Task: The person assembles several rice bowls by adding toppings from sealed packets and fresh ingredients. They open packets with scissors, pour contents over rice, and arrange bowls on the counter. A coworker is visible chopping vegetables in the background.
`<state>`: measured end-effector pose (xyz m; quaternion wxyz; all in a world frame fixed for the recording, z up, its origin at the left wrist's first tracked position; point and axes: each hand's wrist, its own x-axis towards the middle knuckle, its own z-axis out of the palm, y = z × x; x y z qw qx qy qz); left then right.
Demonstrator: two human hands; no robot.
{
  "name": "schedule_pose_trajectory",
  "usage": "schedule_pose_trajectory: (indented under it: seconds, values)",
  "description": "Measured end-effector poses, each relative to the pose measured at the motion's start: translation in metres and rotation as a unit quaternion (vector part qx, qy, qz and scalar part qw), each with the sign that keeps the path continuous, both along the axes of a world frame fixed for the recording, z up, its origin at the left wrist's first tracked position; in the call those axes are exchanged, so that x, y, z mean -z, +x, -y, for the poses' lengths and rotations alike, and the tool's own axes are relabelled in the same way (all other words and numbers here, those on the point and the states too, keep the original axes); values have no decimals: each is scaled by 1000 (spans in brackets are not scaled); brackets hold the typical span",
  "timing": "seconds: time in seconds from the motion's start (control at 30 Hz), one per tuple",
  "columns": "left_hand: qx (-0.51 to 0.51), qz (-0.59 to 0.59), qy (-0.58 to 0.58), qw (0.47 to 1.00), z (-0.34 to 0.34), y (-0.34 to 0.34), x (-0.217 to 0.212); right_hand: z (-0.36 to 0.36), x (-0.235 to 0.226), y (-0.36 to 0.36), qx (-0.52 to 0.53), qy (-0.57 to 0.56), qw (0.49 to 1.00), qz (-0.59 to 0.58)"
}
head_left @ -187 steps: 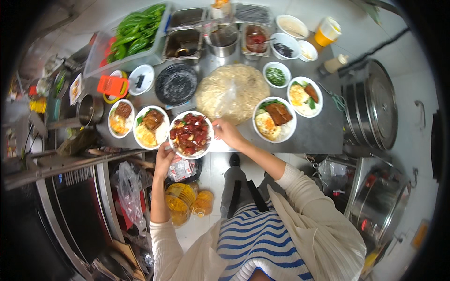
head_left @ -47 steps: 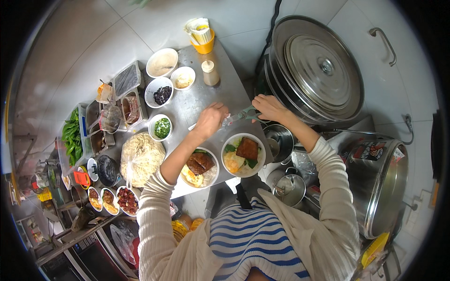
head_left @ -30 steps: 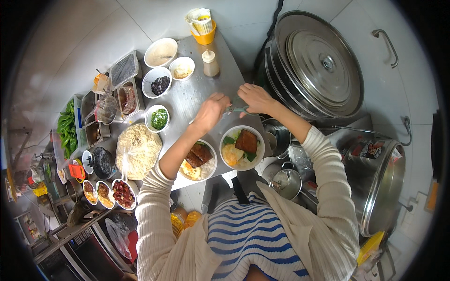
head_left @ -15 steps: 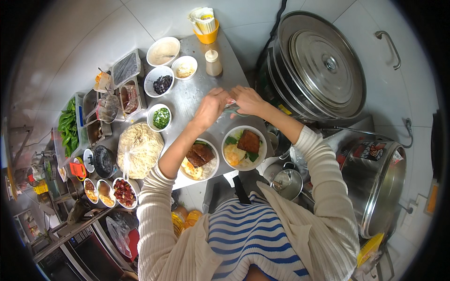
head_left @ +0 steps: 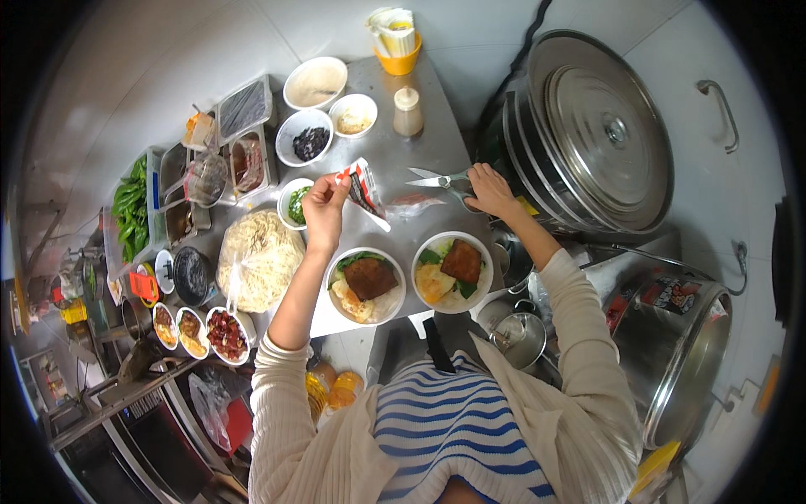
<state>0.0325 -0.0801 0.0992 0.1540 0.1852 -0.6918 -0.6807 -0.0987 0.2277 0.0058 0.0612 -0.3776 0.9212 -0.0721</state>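
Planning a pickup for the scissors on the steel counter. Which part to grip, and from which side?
Grip the scissors by the handle loops at their right end, where the right hand already rests. Come from the right, by the big steel pot: the open blades point left toward the sachet in the left hand, so that end is sharp and splayed.

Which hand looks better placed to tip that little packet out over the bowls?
The left hand, probably. It already holds the small packet up above the nearer bowl, while the right hand is off beside the big steamer, on the scissors lying on the counter.
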Motion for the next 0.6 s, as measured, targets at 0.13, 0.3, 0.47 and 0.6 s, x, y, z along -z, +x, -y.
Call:
schedule_pose_trajectory:
  seconds: [0.13,0.3,0.47,0.6]
  values:
    - [-29,31,48,998,21,4,6,22,5,12,-81,-125,988,43]
    - [-52,2,99,994,30,10,17,57,10,24,-63,-313,909,267]
    - [-92,-9,203,975,51,18,50,64,22,28,-57,-317,913,250]
    - [-16,108,371,922,62,11,94,66,28,29,-62,-347,907,231]
